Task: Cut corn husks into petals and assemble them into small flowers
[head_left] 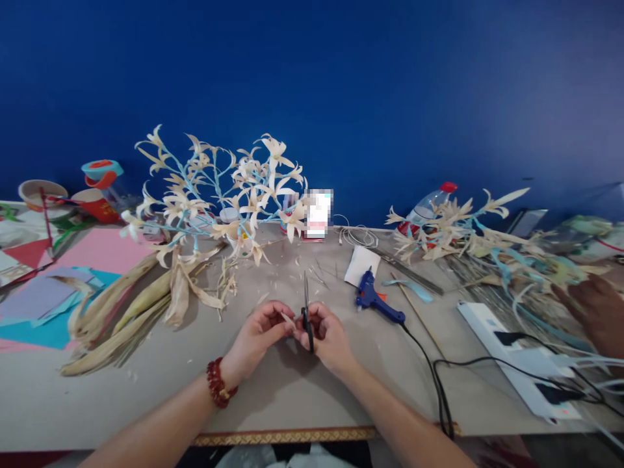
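Near the middle of the table my left hand (267, 330) pinches a small pale strip of husk (287, 319) between thumb and fingers. My right hand (327, 335) grips black-handled scissors (307, 312), their blades pointing away from me. Both hands almost touch, with the strip close beside the scissors. Pale flowers (244, 188) on light-blue wrapped stems stand beyond my hands. To the left lie dried corn husks (141, 305). A blue glue gun (376, 298) rests on the table to the right, near a white pad (361, 265).
A white power strip (511, 361) with black cables lies at right, near another person's hand (589, 315). More flowers (453, 227) and a red-capped bottle (433, 201) are behind it. Coloured paper (53, 299) and cups (43, 192) sit at left. A blue wall (341, 97) bounds the back.
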Available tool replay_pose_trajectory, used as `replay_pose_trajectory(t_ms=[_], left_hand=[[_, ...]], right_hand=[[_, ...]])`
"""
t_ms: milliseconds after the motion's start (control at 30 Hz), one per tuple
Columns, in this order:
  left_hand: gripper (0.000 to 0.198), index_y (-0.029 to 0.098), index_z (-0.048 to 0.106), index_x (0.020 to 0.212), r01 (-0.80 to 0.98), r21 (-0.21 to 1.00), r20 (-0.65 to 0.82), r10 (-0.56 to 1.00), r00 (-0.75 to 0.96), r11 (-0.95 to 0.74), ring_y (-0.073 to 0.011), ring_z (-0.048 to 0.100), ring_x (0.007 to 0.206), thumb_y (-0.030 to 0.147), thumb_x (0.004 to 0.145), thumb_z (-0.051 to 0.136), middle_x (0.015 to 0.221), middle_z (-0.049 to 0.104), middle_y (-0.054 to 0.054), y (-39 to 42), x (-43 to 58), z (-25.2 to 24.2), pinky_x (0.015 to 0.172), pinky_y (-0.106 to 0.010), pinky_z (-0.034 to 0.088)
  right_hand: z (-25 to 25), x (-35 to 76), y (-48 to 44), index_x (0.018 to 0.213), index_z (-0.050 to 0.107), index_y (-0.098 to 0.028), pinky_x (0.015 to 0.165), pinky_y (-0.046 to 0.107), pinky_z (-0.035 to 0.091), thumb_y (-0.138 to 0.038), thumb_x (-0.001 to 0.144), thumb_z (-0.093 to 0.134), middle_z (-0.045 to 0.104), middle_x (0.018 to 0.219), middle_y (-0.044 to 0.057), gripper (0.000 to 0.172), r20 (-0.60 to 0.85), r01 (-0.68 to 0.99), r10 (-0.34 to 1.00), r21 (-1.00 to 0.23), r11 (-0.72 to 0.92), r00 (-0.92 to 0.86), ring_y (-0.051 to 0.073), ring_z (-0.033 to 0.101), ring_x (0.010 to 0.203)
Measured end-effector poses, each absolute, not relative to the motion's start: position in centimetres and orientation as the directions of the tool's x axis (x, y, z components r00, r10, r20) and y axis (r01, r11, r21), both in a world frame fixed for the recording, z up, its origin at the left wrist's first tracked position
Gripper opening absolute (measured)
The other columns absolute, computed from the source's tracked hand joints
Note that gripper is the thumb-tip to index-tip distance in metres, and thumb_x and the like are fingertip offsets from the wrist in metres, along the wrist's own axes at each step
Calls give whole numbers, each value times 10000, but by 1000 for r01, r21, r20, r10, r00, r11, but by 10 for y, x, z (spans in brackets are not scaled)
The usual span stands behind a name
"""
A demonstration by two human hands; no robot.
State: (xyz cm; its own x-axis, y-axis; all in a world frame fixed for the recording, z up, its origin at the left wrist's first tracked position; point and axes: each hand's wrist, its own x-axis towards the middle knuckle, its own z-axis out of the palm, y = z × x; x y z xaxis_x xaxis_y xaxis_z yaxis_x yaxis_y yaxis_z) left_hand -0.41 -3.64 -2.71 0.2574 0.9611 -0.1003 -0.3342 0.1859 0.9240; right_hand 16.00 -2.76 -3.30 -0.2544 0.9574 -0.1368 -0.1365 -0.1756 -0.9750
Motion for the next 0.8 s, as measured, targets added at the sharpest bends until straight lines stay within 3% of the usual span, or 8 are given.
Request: replay_pose_trajectory(t_ms=[167,333,433,567,800], left_hand=[[168,172,635,872,-188,974,-84,971,225,127,-135,552,717,286,769,705,774,610,-12,-34,-6,-27,671,-229,424],[135,159,659,784,-32,994,-87,950,302,101,-148,536,716,292,784,685,763,623,-31,-36,-5,-27,668,-243,411],[162,157,650,756,-107,981,-131,960,247,161,-122,511,672,309,766,704,715,595,-6,-35,-6,-25,632,-219,387],[181,169,627,777,-309,921,-212,971,114,238,-84,484,587,316,745,728,643,556,34,-31,-11,-26,580,-193,361],[195,166,605,766,-474,854,-212,975,62,215,-95,534,609,297,726,744,666,602,23,-27,-16,-27,624,-214,412]], right_hand=[[-32,166,-25,781,469,-219,507,195,377,-305,604,828,596,673,-55,410,-112,-96,970,-986,-135,-216,86,471,535],[-34,171,-21,798,508,-213,519,214,381,-366,664,791,609,732,-22,349,-47,-10,986,-999,-50,-162,100,484,563],[-34,172,-21,799,506,-208,572,228,413,-422,662,790,590,744,-18,381,-43,-21,985,-999,-48,-168,115,518,621],[-35,169,-26,735,461,-206,527,231,380,-538,694,736,543,599,-41,433,-157,36,926,-987,-154,-344,111,497,544],[-39,163,-32,717,452,-199,496,219,333,-593,717,690,535,571,-42,461,-209,131,850,-977,-166,-484,106,497,514]])
